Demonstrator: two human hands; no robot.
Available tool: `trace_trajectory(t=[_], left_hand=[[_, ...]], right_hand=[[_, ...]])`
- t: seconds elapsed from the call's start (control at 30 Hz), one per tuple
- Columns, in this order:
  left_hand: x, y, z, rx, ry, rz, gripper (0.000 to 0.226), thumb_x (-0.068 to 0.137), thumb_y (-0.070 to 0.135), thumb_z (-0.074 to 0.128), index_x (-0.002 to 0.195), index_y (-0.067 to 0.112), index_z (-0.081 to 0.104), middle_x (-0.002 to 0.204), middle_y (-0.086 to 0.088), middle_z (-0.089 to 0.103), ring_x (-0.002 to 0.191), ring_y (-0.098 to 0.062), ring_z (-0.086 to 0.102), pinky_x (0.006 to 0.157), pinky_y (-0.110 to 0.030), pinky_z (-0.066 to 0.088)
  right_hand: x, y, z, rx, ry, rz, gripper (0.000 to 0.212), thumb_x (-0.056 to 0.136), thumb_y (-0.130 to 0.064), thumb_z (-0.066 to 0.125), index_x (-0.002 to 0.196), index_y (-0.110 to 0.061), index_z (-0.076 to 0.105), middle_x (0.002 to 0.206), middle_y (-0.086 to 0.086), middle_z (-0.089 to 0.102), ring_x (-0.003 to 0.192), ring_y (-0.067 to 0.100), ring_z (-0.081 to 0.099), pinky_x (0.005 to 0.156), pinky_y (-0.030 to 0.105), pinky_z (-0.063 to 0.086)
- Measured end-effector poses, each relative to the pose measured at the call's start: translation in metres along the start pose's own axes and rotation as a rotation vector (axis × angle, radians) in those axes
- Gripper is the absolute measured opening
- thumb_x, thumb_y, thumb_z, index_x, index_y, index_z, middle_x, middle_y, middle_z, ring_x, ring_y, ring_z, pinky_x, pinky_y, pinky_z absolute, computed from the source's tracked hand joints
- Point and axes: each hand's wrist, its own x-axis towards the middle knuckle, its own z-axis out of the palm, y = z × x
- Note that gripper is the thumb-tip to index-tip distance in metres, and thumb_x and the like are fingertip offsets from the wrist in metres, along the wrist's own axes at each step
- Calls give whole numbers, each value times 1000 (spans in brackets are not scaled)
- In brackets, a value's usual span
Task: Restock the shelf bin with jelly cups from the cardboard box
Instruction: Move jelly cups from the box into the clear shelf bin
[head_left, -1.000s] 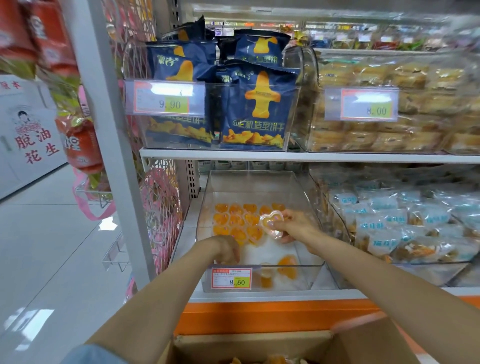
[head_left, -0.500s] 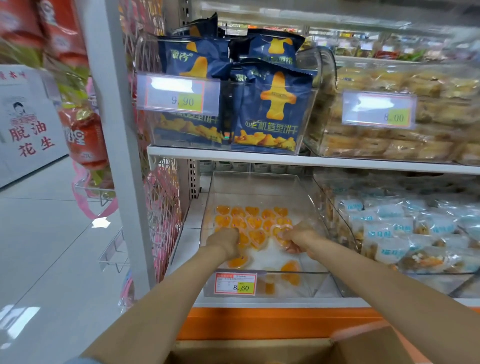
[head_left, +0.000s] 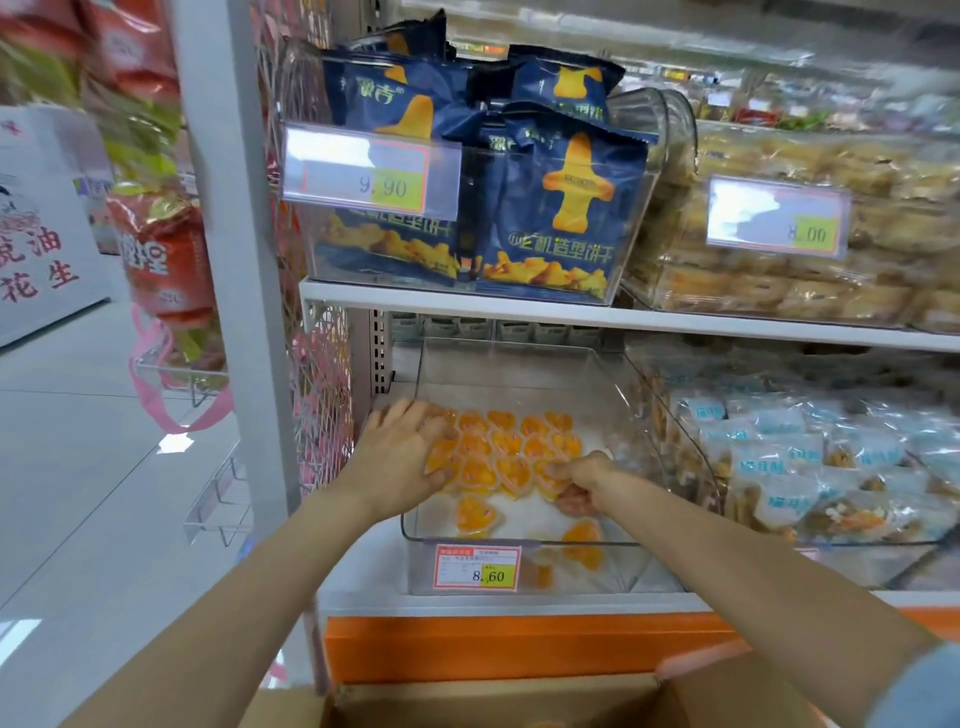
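Head view; the clock is laid on the bin floor, with 12 at its back wall. The clear bin (head_left: 519, 364) sits on the lower shelf (head_left: 519, 603), with a price tag (head_left: 477, 567) reading 8.60 on its front wall at 6.

The cups (head_left: 511, 441) are small, heart-shaped shells of clear plastic filled with orange jelly. Some show a pale pink fleck near the centre. They lie flat and packed edge to edge in roughly three rows across the middle of the floor, from 9 to 3. A stray cup (head_left: 475, 514) lies apart from the group at 7, and a second stray (head_left: 582, 535) lies at 5, both near the front wall. Orange reflections show in that wall below them.

My left hand (head_left: 405, 457) is released. Its fingers are straight and spread, laid flat over the group's 9 o'clock edge, and the thumb lies against the front row. My right hand (head_left: 589, 478) has its fingers curled, the tips pinching the rim of one cup (head_left: 545, 480) at the group's 4 o'clock corner, where it touches its neighbours.

The box (head_left: 467, 701) stands open beyond 6, below the orange shelf strip (head_left: 519, 644); its inside is mostly cut off by the frame. Beyond 12, on the shelf above, blue snack bags (head_left: 550, 208) stand in another clear bin.
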Motion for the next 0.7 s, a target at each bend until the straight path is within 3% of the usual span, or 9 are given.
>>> trace_trajectory(t=[0.1, 0.2, 0.33, 0.53, 0.7], left_hand=[[0, -1, 2, -18, -13, -5, 56, 76, 48, 48, 120, 15, 58, 136, -6, 46, 130, -28, 35, 104, -42, 27], [2, -4, 5, -17, -42, -4, 46, 86, 43, 59, 125, 19, 53, 140, -2, 38, 133, -23, 26, 109, -37, 22], [3, -4, 7, -19, -60, -12, 45, 87, 41, 59, 126, 20, 52, 142, -1, 35, 133, -21, 23, 108, -36, 24], [5, -5, 8, -26, -74, -24, 44, 87, 40, 59, 125, 20, 51, 142, -1, 34, 133, -21, 21, 109, -35, 25], [5, -5, 8, -41, -78, -23, 43, 87, 40, 59, 125, 20, 52, 142, -1, 33, 133, -20, 20, 109, -36, 24]], right_hand=[[7, 1, 3, 13, 19, 8, 28, 80, -10, 73, 69, -6, 48, 61, 9, 37, 50, 18, 37, 33, 18, 36], [9, 1, 6, -25, 59, 4, 21, 82, -8, 71, 73, -6, 52, 67, 10, 50, 53, 20, 50, 30, 19, 42], [8, 2, 6, -79, 104, 0, 22, 85, -2, 65, 71, -4, 49, 65, 13, 49, 35, 21, 52, 31, 23, 44], [4, 0, 6, -12, 91, 4, 17, 87, 9, 57, 77, -2, 47, 66, 19, 52, 25, 16, 51, 27, 26, 43], [-9, -5, 6, -165, 170, -73, 20, 86, 10, 57, 75, -2, 46, 73, 19, 53, 22, 16, 48, 25, 16, 34]])
